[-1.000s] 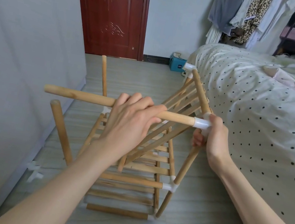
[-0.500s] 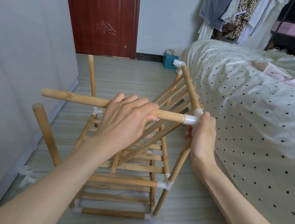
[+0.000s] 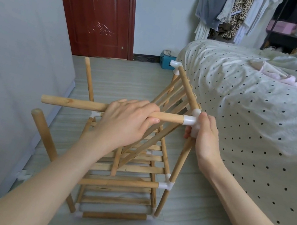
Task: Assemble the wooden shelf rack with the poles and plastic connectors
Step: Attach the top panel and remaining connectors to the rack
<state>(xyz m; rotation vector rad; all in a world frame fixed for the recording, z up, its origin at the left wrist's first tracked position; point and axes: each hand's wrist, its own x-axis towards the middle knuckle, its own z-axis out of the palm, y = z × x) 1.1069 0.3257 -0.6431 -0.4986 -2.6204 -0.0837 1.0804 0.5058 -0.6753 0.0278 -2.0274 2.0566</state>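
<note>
A part-built wooden rack (image 3: pixel 123 183) stands on the floor between the wall and the bed, with slatted shelves and white plastic connectors at its corners. My left hand (image 3: pixel 128 120) grips a horizontal wooden pole (image 3: pixel 73 103) whose right end sits in a white connector (image 3: pixel 191 121) at the rack's near top right corner. My right hand (image 3: pixel 205 140) holds that connector, fingers curled round it and the upright pole below. The pole's left end hangs free. Two bare uprights (image 3: pixel 44 133) (image 3: pixel 89 78) stick up on the left side. A tilted slatted shelf (image 3: pixel 173 101) leans against the right rail.
A grey wall or wardrobe (image 3: pixel 12 68) runs along the left. The bed with a dotted cover (image 3: pixel 261 122) is close on the right. Loose white connectors (image 3: pixel 22 174) lie by the wall. A red door (image 3: pixel 96 10) and a teal box (image 3: pixel 165 61) are at the back.
Both hands have kept their holds on the pole and the connector. The view has shifted slightly, and the pole's right end looks seated a little deeper in the connector.
</note>
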